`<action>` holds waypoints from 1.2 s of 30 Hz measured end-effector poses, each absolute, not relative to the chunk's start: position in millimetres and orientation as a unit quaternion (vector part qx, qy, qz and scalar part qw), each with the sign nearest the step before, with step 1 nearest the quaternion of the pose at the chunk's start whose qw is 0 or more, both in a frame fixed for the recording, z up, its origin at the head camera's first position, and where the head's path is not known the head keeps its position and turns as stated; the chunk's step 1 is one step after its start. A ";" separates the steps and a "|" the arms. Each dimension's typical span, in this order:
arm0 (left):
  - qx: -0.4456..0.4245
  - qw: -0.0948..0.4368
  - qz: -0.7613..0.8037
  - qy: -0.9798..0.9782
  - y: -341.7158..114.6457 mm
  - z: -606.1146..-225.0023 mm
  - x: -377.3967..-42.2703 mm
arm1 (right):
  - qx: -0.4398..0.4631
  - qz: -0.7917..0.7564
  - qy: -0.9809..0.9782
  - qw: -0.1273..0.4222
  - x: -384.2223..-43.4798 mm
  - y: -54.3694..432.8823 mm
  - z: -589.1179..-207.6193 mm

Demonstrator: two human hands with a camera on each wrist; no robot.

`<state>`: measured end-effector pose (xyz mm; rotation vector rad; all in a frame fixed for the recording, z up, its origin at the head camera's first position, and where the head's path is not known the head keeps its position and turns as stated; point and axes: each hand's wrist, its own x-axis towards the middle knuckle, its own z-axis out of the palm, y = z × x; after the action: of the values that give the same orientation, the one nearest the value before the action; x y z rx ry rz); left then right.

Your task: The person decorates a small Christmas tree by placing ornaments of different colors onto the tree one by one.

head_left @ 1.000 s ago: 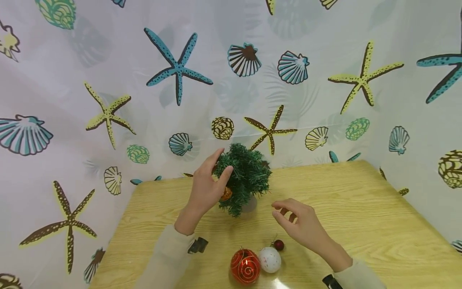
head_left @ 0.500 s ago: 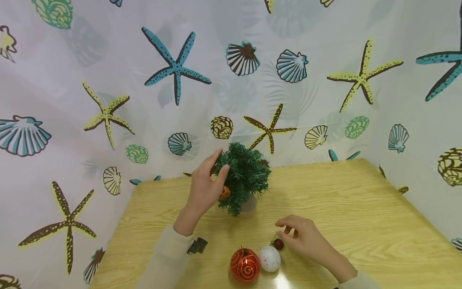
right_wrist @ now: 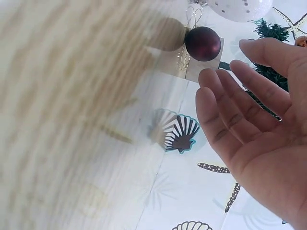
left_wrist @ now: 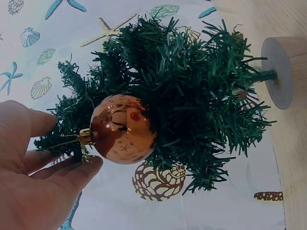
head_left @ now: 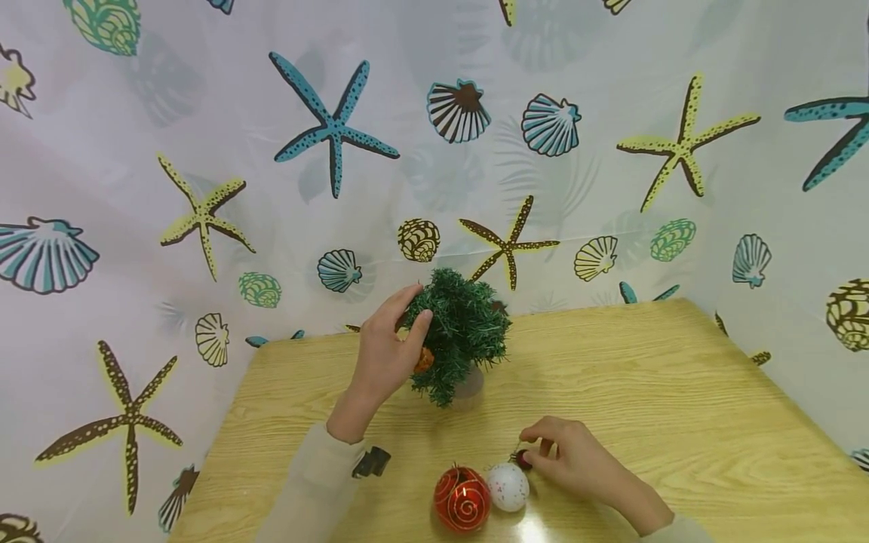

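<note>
A small artificial Christmas tree (head_left: 468,317) stands on a round base (head_left: 468,388) on the table. My left hand (head_left: 387,347) is at its left side, thumb and fingers apart, by the branches. In the left wrist view, a shiny copper-orange bauble (left_wrist: 123,129) with a gold cap hangs on the tree near my fingers. My right hand (head_left: 577,456) is low at the table, fingers lightly bent, beside a small dark red bauble (right_wrist: 203,43). In the right wrist view, that bauble sits just beyond my fingertips, its cord loop showing. Whether they touch it, I cannot tell.
A large red bauble (head_left: 462,498) with gold swirls and a speckled white bauble (head_left: 508,487) lie side by side near the front of the wooden table (head_left: 652,369). A curtain (head_left: 407,181) printed with shells and starfish hangs behind and along both sides.
My right hand has come down toward the table and reached the small dark red bauble. My left hand has stayed by the tree, almost still.
</note>
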<state>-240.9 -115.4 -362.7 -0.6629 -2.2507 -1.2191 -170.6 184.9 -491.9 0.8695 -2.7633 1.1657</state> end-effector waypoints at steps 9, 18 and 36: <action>-0.247 0.252 -0.449 -0.821 -115.4 -361.5 -240.8 | 0.280 0.362 -0.889 -0.006 -171.5 183.9 -493.1; -0.250 0.256 -0.447 -0.820 -115.5 -362.2 -240.4 | 0.279 0.349 -0.894 -0.044 -172.4 182.9 -496.4; -0.256 0.254 -0.444 -0.820 -118.4 -361.8 -241.4 | 0.274 0.319 -0.907 -0.029 -172.9 179.0 -493.0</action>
<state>-241.4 -118.4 -361.8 -0.6954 -2.2285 -1.2049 -172.9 179.0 -493.0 0.8763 -2.9026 1.0228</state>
